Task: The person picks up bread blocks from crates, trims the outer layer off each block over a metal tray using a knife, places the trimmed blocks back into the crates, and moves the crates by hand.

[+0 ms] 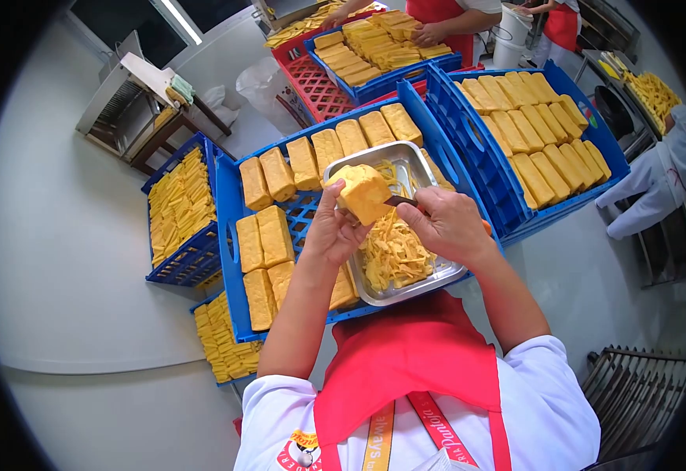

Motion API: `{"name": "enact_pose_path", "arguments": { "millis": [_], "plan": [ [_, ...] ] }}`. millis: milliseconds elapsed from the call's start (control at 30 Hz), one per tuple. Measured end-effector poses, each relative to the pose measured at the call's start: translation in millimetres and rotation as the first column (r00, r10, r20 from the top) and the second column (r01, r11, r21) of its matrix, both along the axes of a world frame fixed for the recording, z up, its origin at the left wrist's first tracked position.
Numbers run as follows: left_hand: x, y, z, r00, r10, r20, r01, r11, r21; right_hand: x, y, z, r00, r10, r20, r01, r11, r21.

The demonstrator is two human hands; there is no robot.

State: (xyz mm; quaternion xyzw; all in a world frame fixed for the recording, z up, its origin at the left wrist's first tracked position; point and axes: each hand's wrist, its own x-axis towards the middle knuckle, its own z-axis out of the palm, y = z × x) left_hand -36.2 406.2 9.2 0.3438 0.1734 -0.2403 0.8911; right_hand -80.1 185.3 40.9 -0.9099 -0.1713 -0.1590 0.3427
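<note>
While the left hand (pixel 338 228), half open, grasps the yellow block (pixel 364 193) above the metal tray (pixel 399 271), the right hand (pixel 451 226) clenches a knife (pixel 400 201) against it, and the strap (pixel 445 436) below reads "Pantoja", the other strap (pixel 378 439) "always".

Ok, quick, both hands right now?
Left hand: closed around a yellow block.
Right hand: closed on a knife, its blade at the block.

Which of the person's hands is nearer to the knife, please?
Right. The right hand grips the knife; the left hand holds the yellow block at the knife's far end.
</note>
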Motion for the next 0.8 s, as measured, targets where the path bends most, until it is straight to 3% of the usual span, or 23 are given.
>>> {"name": "enact_pose_path", "arguments": {
  "millis": [100,333,400,433,500,533,600,633,667,700,733,767,800],
  "plan": [
    [-7,-4,0,0.997,0.043,0.063,-0.048,0.996,0.081,3,7,0,0.998,-0.048,0.026,0.049,0.998,-0.042],
    [-16,-11,8,0.986,0.079,0.149,-0.09,0.994,0.067,8,18,-3,0.999,-0.046,-0.008,0.045,0.998,-0.042],
    [-17,-12,10,0.98,0.086,0.179,-0.101,0.992,0.079,8,20,4,0.962,-0.007,-0.273,0.01,1.0,0.01],
    [-13,-7,8,0.98,0.093,0.177,-0.108,0.991,0.077,9,19,3,0.961,-0.001,-0.275,0.003,1.0,0.008],
    [1,17,1,0.939,0.081,0.334,-0.157,0.965,0.208,8,17,-3,0.922,0.007,-0.388,0.052,0.989,0.141],
    [6,35,0,0.879,0.026,0.476,-0.251,0.874,0.417,7,14,-5,0.939,-0.018,-0.343,0.063,0.991,0.12],
    [10,53,1,0.741,-0.067,0.668,-0.581,0.437,0.687,4,3,0,0.955,-0.08,-0.286,0.082,0.997,-0.007],
    [12,63,-9,0.747,-0.055,0.662,-0.584,0.421,0.694,3,-1,2,0.954,-0.059,-0.293,0.061,0.998,-0.002],
    [13,74,-28,0.674,-0.192,0.714,-0.724,0.024,0.69,0,-4,4,0.951,-0.079,-0.3,0.084,0.997,0.001],
    [9,77,-31,0.63,-0.351,0.693,-0.774,-0.354,0.525,-2,-6,3,0.946,-0.103,-0.306,0.108,0.994,0.001],
    [2,80,-35,0.64,-0.342,0.688,-0.765,-0.364,0.531,-2,-5,2,0.945,-0.09,-0.314,0.095,0.995,-0.001],
    [-5,81,-39,0.814,-0.398,0.423,-0.568,-0.393,0.724,-3,-4,0,0.936,-0.101,-0.337,0.105,0.994,-0.007],
    [-11,80,-40,0.892,-0.438,0.114,-0.32,-0.433,0.843,-4,-4,-2,0.926,-0.115,-0.358,0.118,0.993,-0.015]
  ]
}}
